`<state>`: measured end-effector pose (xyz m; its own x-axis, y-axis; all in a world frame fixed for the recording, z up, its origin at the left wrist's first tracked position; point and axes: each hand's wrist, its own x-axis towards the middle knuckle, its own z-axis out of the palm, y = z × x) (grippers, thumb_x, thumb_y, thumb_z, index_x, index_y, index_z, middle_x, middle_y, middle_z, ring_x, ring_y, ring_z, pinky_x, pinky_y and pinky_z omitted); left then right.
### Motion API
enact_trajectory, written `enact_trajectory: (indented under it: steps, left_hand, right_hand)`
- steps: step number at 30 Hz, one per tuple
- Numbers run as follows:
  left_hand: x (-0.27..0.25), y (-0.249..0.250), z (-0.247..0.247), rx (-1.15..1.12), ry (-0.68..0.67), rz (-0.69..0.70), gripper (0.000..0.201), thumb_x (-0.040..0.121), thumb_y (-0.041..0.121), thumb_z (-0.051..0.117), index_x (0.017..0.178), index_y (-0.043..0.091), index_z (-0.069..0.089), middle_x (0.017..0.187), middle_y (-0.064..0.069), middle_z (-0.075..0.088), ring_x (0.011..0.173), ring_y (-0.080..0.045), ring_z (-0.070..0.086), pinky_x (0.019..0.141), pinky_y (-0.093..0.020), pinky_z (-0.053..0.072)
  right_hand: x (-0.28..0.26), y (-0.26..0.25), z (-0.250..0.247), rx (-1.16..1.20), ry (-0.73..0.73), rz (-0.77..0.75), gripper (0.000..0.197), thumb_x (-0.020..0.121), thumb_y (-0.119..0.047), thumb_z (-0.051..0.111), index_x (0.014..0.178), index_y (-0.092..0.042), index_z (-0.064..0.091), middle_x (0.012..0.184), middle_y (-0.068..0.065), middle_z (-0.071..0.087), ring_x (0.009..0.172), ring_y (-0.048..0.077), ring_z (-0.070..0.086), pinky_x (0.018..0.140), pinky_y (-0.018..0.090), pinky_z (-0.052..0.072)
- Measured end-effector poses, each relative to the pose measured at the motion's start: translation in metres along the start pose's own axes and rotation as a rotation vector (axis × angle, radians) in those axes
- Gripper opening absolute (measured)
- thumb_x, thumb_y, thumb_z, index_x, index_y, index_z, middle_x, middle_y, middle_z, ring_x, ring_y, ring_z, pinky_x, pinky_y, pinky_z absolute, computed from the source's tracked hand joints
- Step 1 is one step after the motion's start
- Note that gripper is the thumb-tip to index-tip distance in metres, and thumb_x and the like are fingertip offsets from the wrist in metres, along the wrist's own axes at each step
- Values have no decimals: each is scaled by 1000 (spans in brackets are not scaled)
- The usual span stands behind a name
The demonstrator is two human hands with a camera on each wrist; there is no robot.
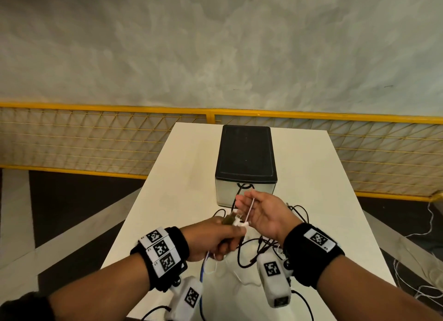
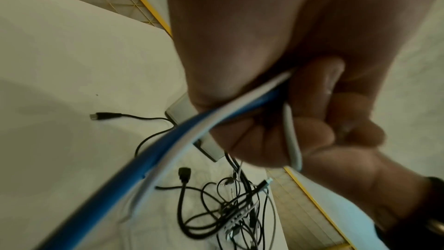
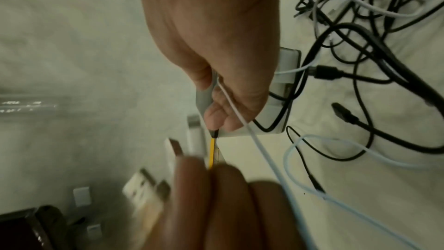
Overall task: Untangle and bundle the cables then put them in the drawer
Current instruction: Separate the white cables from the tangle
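My left hand grips a bunch of cables: a blue cable and a white one trail from its curled fingers, and white USB plugs stick out on the thumb side. My right hand is just beyond it, palm turned to the left, holding a thin white cable that runs down to the left hand. In the right wrist view that white cable comes out between thumb and fingers. A tangle of black and white cables lies on the table under both hands.
The drawer box, black on top with a pale front, stands mid-table behind my hands, a black cable against its front. The white table is narrow. A yellow mesh fence runs behind it. Loose white cords lie on the floor, right.
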<state>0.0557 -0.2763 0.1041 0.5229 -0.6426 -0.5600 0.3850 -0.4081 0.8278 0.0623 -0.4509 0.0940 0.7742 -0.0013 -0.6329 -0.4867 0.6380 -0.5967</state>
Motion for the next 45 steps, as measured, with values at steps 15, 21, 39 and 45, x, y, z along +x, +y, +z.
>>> enact_trajectory:
  steps: [15,21,39,45]
  left_hand:
    - [37,44,14,-63,538,359,10,92,20,67,82,16,64,60,4,55,44,-5,47,43,-20,36]
    - [50,38,27,-38,546,327,12,83,7,74,92,9,66,66,4,60,44,0,53,39,-13,36]
    - [-28,-13,-13,439,-310,-184,22,83,6,73,72,22,62,58,3,49,46,-9,39,44,-23,33]
    - [11,23,-10,-147,394,226,19,85,11,72,79,16,54,54,4,36,42,-10,28,42,-20,22]
  right_hand:
    - [-12,16,-17,12,-109,-67,28,102,-29,42,112,-17,65,107,6,72,99,22,65,81,43,49]
    - [-21,18,-18,81,-105,-68,41,103,-35,34,113,-15,69,102,5,74,86,17,63,76,39,44]
    - [7,-34,-54,247,132,-92,25,104,-23,33,93,-14,53,105,13,69,71,24,75,75,42,49]
    - [0,-6,-37,71,61,6,19,101,-19,42,102,-14,60,88,12,76,70,24,75,80,45,50]
